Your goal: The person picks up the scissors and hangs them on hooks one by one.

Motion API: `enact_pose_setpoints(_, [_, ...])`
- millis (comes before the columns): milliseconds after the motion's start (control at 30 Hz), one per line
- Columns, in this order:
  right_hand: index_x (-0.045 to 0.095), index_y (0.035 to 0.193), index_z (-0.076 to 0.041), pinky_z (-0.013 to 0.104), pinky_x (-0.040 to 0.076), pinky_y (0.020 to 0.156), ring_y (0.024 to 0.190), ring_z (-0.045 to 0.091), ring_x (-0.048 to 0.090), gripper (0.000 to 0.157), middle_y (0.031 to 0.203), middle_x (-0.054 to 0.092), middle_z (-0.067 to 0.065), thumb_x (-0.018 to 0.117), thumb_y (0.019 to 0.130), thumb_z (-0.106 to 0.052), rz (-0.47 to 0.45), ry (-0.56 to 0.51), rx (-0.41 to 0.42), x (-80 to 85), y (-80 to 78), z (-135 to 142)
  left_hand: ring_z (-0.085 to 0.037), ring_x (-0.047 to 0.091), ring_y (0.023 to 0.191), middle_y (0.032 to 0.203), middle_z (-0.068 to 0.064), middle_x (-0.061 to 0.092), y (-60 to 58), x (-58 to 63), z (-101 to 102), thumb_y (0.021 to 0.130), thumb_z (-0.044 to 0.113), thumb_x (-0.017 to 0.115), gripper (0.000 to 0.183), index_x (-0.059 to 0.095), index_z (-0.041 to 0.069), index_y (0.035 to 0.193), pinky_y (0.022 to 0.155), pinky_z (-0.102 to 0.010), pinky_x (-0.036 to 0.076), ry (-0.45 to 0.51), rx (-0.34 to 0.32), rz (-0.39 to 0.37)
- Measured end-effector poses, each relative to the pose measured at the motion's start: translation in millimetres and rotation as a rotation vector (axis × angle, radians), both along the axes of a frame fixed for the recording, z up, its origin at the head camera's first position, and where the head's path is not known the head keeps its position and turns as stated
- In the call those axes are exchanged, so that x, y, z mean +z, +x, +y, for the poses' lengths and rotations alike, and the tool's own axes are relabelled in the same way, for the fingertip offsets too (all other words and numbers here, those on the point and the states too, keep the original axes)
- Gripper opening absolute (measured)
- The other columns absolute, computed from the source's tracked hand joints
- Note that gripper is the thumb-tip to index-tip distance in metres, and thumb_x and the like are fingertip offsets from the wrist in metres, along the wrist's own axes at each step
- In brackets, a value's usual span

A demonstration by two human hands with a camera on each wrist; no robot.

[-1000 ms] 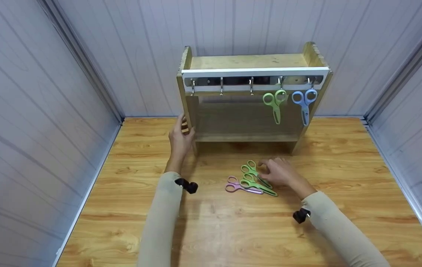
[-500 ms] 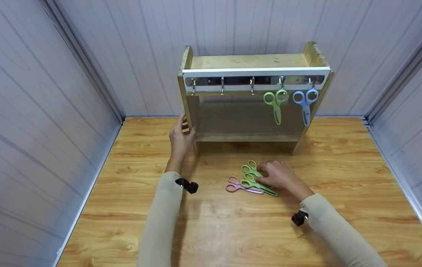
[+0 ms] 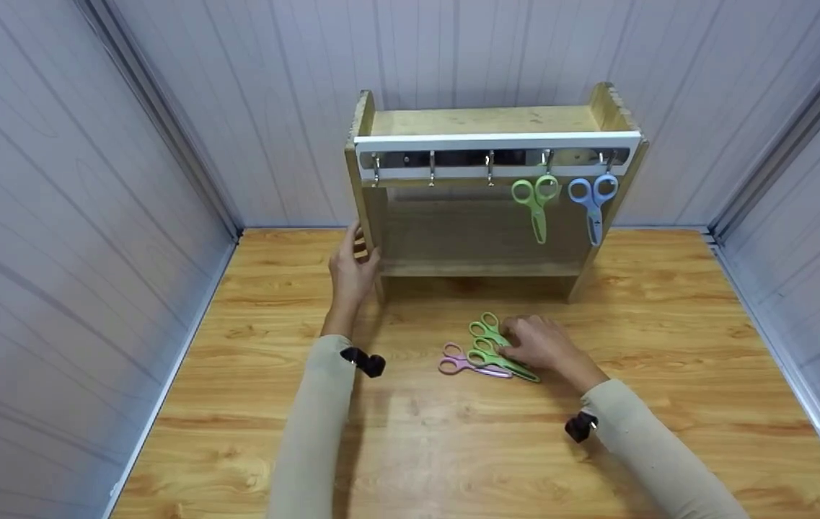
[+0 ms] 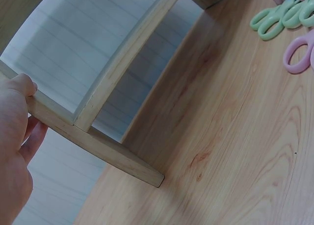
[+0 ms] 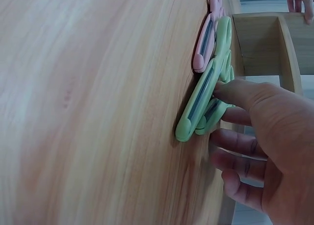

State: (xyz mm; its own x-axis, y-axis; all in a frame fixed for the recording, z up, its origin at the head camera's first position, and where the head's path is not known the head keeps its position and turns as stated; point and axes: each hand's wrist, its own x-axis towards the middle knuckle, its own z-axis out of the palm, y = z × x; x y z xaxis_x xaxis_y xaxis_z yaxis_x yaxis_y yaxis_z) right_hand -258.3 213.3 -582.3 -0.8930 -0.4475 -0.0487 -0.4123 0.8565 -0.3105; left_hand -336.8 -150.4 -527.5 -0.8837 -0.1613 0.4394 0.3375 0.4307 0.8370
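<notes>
My left hand (image 3: 352,270) grips the left side panel (image 4: 120,154) of a small wooden shelf, thumb on the front edge and fingers behind it. On the wood-grain surface lie two green scissors and one pair of pink scissors (image 3: 451,362), overlapping in a small pile. My right hand (image 3: 539,342) is at the pile's right side. Its thumb and index finger pinch the farther green scissors (image 3: 487,328) near the blades, which the fingers partly cover. The thumb also lies close against the nearer green scissors (image 5: 198,105). The other fingers are loosely curled.
Across the shelf's top front runs a white rail (image 3: 453,173) with several metal hooks. Another pair of green scissors (image 3: 538,216) and a pair of blue scissors (image 3: 593,213) hang from its two rightmost hooks. Pale panelled walls (image 3: 294,108) enclose the back and both sides.
My right hand has shifted slightly left and closed its thumb and index finger onto the farther green scissors. The left hand stays on the shelf's side panel.
</notes>
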Motion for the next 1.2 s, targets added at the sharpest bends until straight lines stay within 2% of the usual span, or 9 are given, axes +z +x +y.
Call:
enact_pose_setpoints(67, [0.08, 0.117, -0.008, 0.032, 0.042, 0.061, 0.072, 0.016, 0.051, 0.032, 0.084, 0.07, 0.001, 0.085, 0.1, -0.034, 0.0, 0.001, -0.002, -0.1, 0.3, -0.4, -0.047, 0.08, 0.119, 0.143, -0.03, 0.074, -0.3, -0.4, -0.4, 0.102, -0.001, 0.075, 0.06, 0.058, 0.002, 0.16, 0.1, -0.056, 0.072, -0.002, 0.0, 0.005])
enact_pose_setpoints(200, [0.08, 0.116, -0.007, 0.033, 0.045, 0.062, 0.072, 0.016, 0.052, 0.029, 0.089, 0.075, 0.003, 0.085, 0.1, -0.031, -0.005, -0.012, -0.005, 0.0, 0.8, -1.4, -0.047, 0.08, 0.118, 0.142, -0.03, 0.074, -0.6, -0.5, -0.6, 0.102, -0.001, 0.075, 0.06, 0.059, 0.002, 0.159, 0.099, -0.056, 0.072, -0.001, -0.002, 0.01])
enact_pose_setpoints(333, [0.081, 0.117, -0.006, 0.039, 0.054, 0.066, 0.074, 0.016, 0.056, 0.029, 0.097, 0.082, 0.008, 0.084, 0.1, -0.03, 0.005, -0.014, 0.001, 0.2, 1.2, -2.1, -0.047, 0.08, 0.12, 0.144, -0.029, 0.073, -0.4, 0.0, -0.4, 0.102, -0.001, 0.075, 0.06, 0.058, 0.003, 0.16, 0.1, -0.056, 0.072, 0.004, -0.005, 0.007])
enact_pose_setpoints(433, [0.081, 0.116, -0.006, 0.044, 0.057, 0.068, 0.075, 0.017, 0.058, 0.029, 0.098, 0.083, 0.009, 0.084, 0.1, -0.03, 0.012, -0.013, -0.001, 0.0, 1.6, -2.3, -0.047, 0.08, 0.12, 0.145, -0.03, 0.073, 0.0, 0.1, -0.4, 0.102, -0.001, 0.074, 0.061, 0.058, 0.003, 0.16, 0.1, -0.055, 0.072, 0.007, -0.007, 0.003])
enact_pose_setpoints(733, [0.078, 0.112, -0.007, 0.037, 0.047, 0.062, 0.074, 0.018, 0.055, 0.024, 0.087, 0.075, 0.004, 0.082, 0.099, -0.027, -0.009, -0.057, -0.028, -2.7, 2.2, -3.1, -0.046, 0.08, 0.12, 0.144, -0.029, 0.073, 0.2, -0.3, -1.0, 0.103, 0.002, 0.075, 0.058, 0.059, 0.003, 0.159, 0.101, -0.055, 0.072, -0.001, -0.007, -0.01])
enact_pose_setpoints(1033, [0.076, 0.113, -0.006, 0.034, 0.043, 0.063, 0.075, 0.018, 0.054, 0.026, 0.087, 0.072, 0.003, 0.081, 0.099, -0.027, -0.035, -0.062, -0.039, -3.4, 1.4, -3.1, -0.046, 0.079, 0.121, 0.144, -0.029, 0.073, 0.2, -0.2, -1.0, 0.103, 0.001, 0.074, 0.058, 0.059, 0.003, 0.159, 0.101, -0.054, 0.072, 0.007, -0.008, -0.009])
enact_pose_setpoints(1200, [0.076, 0.111, -0.008, 0.034, 0.046, 0.066, 0.076, 0.017, 0.054, 0.025, 0.089, 0.072, 0.002, 0.081, 0.099, -0.029, -0.056, -0.07, -0.052, -4.3, 1.0, -2.0, -0.045, 0.079, 0.121, 0.145, -0.029, 0.073, 0.3, 0.2, -0.3, 0.103, 0.001, 0.075, 0.059, 0.059, 0.004, 0.16, 0.101, -0.053, 0.072, 0.015, -0.011, -0.018])
